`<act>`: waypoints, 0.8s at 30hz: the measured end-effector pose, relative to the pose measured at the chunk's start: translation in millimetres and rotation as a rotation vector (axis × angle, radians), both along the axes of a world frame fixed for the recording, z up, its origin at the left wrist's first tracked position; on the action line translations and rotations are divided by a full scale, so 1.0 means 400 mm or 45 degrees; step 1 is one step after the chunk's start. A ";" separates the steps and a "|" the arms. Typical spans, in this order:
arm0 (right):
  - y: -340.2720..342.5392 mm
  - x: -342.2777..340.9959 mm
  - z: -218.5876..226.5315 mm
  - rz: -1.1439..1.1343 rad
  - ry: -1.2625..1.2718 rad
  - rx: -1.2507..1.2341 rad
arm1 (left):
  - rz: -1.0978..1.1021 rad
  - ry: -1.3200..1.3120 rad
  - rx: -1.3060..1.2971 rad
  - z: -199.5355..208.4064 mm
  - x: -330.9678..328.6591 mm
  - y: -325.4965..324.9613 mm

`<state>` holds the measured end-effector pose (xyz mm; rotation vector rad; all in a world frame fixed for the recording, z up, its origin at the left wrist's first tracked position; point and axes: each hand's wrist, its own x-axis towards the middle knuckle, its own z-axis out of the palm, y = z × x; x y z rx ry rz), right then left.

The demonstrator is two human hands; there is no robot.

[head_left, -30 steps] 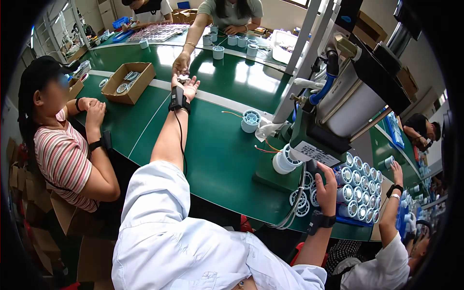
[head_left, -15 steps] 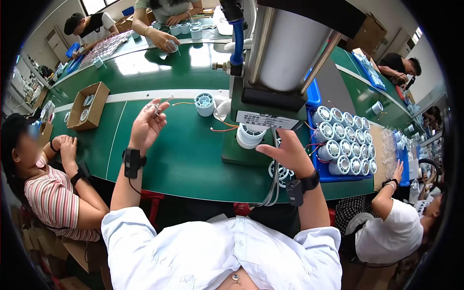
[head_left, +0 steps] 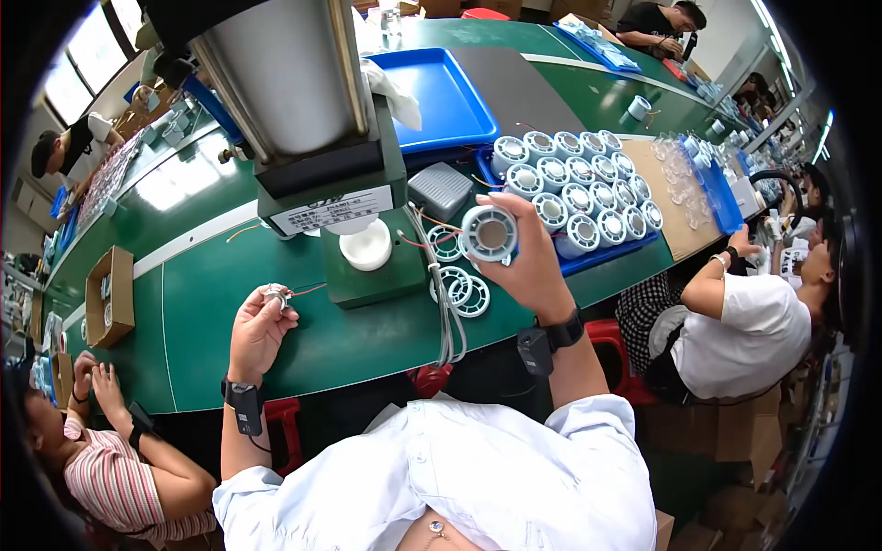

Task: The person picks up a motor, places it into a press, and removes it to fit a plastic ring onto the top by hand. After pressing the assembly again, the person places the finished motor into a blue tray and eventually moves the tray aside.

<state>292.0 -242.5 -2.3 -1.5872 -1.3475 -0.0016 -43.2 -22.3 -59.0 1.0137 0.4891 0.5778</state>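
My right hand is closed around a light-blue round housing with a slotted rim and thin red wires. It holds the housing up beside the filled blue tray. My left hand pinches a small silvery metal part with a thin red wire, above the green table. Between my hands stands a press with a metal cylinder. A white round holder sits on its green base, with no housing on it. Light-blue slotted rings lie on the table below my right hand.
A blue tray holds rows of light-blue housings at the right. Behind it are another blue tray and a grey box. Grey cables hang over the table edge. A cardboard box stands left. Co-workers sit on both sides.
The view has turned right. My right hand has taken the housing off the press holder and moved it right towards the filled tray. My left hand has come lower, its fingers closer together.
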 end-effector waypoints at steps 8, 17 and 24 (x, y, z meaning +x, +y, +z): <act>-0.182 0.094 -0.050 -0.268 -0.377 -0.210 | 0.051 0.084 0.050 0.041 0.020 -0.034; -0.180 0.045 0.004 -0.442 -0.437 -0.111 | -0.035 0.186 0.184 0.082 0.087 -0.135; 0.004 -0.207 0.061 0.505 -0.374 -0.103 | -0.196 0.099 0.183 0.120 0.124 -0.218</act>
